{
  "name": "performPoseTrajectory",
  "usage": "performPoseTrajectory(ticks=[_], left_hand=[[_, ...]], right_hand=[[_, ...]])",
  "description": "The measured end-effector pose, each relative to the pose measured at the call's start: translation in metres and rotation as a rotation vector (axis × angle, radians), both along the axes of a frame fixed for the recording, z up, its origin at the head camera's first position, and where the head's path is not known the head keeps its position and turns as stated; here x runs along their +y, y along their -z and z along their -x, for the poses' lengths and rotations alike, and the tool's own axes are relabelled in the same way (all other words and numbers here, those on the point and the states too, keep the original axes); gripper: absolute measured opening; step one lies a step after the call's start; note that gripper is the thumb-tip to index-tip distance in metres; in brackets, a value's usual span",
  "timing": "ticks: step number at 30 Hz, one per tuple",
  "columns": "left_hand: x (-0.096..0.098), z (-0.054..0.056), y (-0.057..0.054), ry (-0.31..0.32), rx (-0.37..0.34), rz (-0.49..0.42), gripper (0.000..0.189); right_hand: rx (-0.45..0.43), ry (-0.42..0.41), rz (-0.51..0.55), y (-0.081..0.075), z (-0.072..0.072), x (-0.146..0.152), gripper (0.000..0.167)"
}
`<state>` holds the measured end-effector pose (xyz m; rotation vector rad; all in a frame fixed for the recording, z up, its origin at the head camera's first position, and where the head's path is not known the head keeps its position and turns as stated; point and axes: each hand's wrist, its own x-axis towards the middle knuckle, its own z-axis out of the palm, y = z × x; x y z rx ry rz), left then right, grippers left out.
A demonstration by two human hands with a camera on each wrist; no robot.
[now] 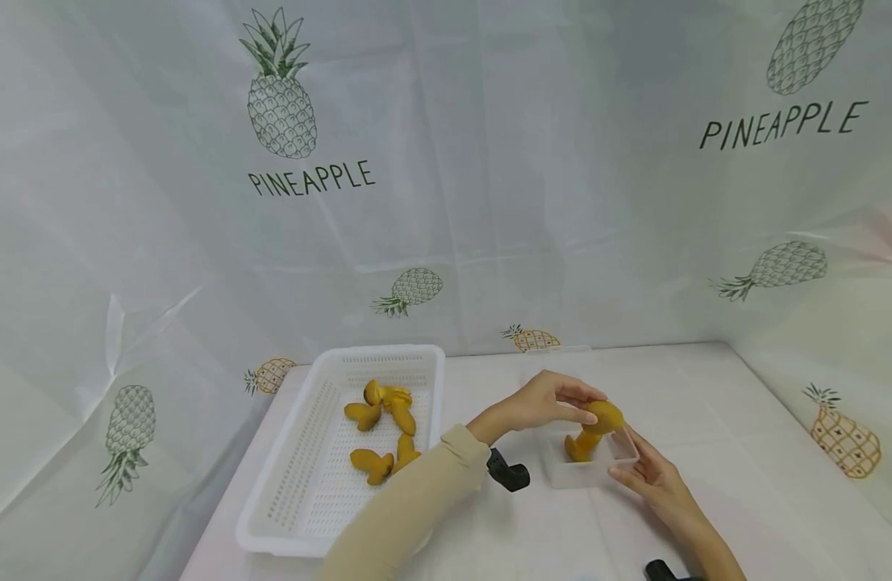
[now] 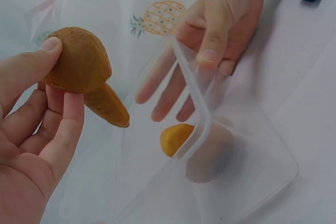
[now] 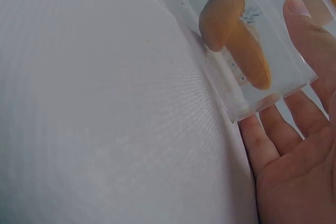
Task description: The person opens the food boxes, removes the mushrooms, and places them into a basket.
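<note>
My left hand (image 1: 543,401) pinches a yellow-brown mushroom (image 1: 607,417) by its cap, thumb on top, above a clear plastic box (image 1: 577,478). In the left wrist view this mushroom (image 2: 81,59) hangs with its stem slanting down to the right. A second mushroom (image 3: 220,22) lies inside the box, seen through its wall in the right wrist view. At the box's right front corner is my right hand (image 1: 656,480). Its thumb (image 3: 299,19) lies against one wall, while the fairly straight fingers (image 3: 286,129) touch along another side.
A white perforated basket (image 1: 323,488) stands on the left with several more mushrooms (image 1: 373,464), partly behind my left sleeve (image 1: 410,500). Black devices (image 1: 510,474) sit by both wrists. A pineapple-printed white sheet (image 1: 489,202) hangs behind the table (image 1: 511,532).
</note>
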<state>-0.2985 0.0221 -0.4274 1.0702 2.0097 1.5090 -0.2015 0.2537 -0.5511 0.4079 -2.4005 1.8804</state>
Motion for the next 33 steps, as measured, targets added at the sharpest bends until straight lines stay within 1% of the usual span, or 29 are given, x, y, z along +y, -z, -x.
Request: performPoseTrajectory(ticks=[3,7,10,12,16,23,28,30,33], left_hand=[[-0.008,0.0,-0.005,-0.009,-0.028,-0.054,0.033],[-0.023,0.001,-0.013,-0.041,-0.024,-0.097,0.035],[-0.037,0.002,-0.02,-0.086,-0.029,-0.106,0.035],[-0.047,0.002,-0.025,-0.117,-0.047,-0.107,0.036],[-0.07,0.004,-0.03,-0.162,-0.069,-0.131,0.037],[-0.115,0.007,-0.035,-0.254,-0.076,-0.179,0.039],[-0.15,0.002,-0.036,-0.326,-0.066,-0.16,0.04],[-0.164,-0.001,-0.036,-0.354,-0.059,-0.144,0.041],[-0.186,-0.007,-0.033,-0.394,-0.07,-0.132,0.042]], right_hand=[[0.03,-0.019,0.013,0.0,0.001,0.001,0.074],[0.066,-0.047,0.04,-0.001,0.003,0.001,0.074],[0.075,-0.04,0.036,-0.001,0.003,0.001,0.075],[0.071,-0.028,0.02,-0.002,0.002,0.001,0.075],[0.069,-0.016,0.0,-0.003,0.001,0.001,0.075],[0.075,-0.028,0.012,-0.001,0.001,0.002,0.075],[0.077,-0.027,0.017,0.001,0.001,0.002,0.075],[0.074,-0.03,0.021,0.001,0.001,0.002,0.074],[0.069,-0.028,0.014,0.001,0.0,0.001,0.075]])
